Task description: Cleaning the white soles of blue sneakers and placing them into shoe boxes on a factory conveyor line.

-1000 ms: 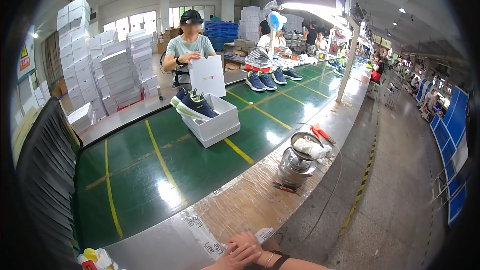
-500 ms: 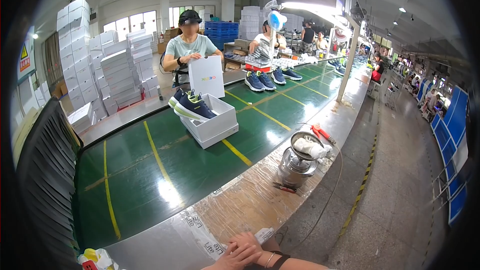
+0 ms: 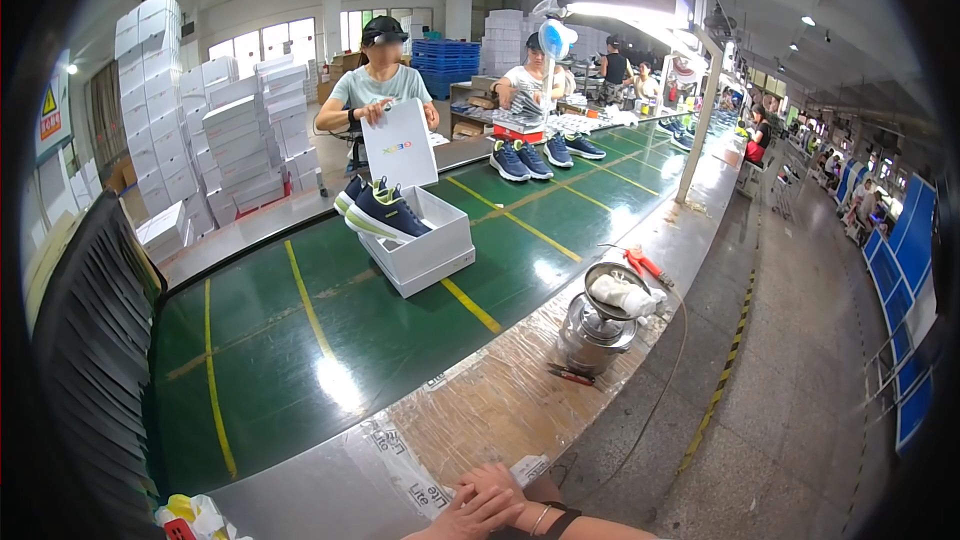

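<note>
At the lower edge my two hands rest together on the near rim of the bench. My left hand [image 3: 470, 517] lies across the right one, fingers stretched out and holding nothing. Beneath it, my right hand [image 3: 492, 480] lies loosely flat on the plastic-covered bench top [image 3: 490, 400], its fingers partly covered; a bangle and a dark band circle that wrist. Away from my hands, on the green conveyor belt [image 3: 260, 340], stands an open white shoebox [image 3: 430, 255]. Navy sneakers [image 3: 390, 215] with lime trim sit tilted on its left side. Across the belt, a co-worker holds the white lid [image 3: 400, 145].
A metal pot [image 3: 595, 330] topped by a bowl of white cloth stands on the bench, beside a red-handled air gun [image 3: 645, 265]. Further up the belt are several more sneakers [image 3: 520, 160]. Stacked white boxes [image 3: 240, 140] rise at left; a crumpled plastic bag [image 3: 195, 518] lies lower left.
The co-worker's lid has tilted and shifted slightly left and down, and the head has turned. A second worker behind has lifted the head. My hands have not visibly moved.
</note>
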Demonstrator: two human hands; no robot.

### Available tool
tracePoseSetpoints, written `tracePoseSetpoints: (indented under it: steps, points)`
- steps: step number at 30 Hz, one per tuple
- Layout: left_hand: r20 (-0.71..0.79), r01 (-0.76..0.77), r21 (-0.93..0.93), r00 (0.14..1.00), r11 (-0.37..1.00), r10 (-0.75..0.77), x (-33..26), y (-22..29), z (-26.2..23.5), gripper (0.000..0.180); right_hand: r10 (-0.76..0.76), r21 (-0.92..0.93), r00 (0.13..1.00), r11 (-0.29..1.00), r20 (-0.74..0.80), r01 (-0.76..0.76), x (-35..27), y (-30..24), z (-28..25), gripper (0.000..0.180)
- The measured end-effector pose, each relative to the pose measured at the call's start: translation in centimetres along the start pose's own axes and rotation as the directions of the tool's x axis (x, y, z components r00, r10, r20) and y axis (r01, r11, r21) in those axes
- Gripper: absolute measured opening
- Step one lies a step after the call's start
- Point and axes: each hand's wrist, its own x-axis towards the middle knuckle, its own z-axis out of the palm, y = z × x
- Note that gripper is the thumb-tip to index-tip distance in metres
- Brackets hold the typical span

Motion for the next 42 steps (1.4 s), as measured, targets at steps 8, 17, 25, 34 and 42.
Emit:
tracePoseSetpoints:
  steps: [8, 17, 25, 34, 42]
  points:
    - [-0.028, 0.003, 0.0, 1.0, 1.0, -0.003, 0.1, 0.2, 0.1, 0.052, -0.012, 0.021, 1.0, 1.0, 0.005, 0.012, 0.0, -0.2, -0.7, 0.02]
    - [-0.065, 0.269, -0.237, 0.954, 0.934, -0.292, 0.2, 0.3, 0.0, 0.059, -0.095, -0.171, 0.995, 0.98, 0.027, 0.098, 1.5, 0.4, -12.3, 0.017]
    - [0.02, 0.249, -0.195, 0.968, 0.949, -0.25, 1.2, 0.0, -1.0, 0.063, -0.059, -0.451, 0.818, 0.855, -0.573, -0.254, 4.3, 4.6, -32.4, 0.021]
    - [0.061, 0.276, -0.196, 0.961, 0.941, -0.269, 1.0, 0.2, -0.9, 0.061, 0.175, -0.379, 0.917, 0.87, -0.358, -0.314, 6.9, 12.7, -33.5, 0.033]
    - [0.115, 0.286, -0.21, 0.957, 0.935, -0.266, 1.3, 0.0, -0.7, 0.056, 0.258, -0.256, 0.883, 0.891, -0.392, -0.374, 6.4, 12.9, -32.4, 0.025]
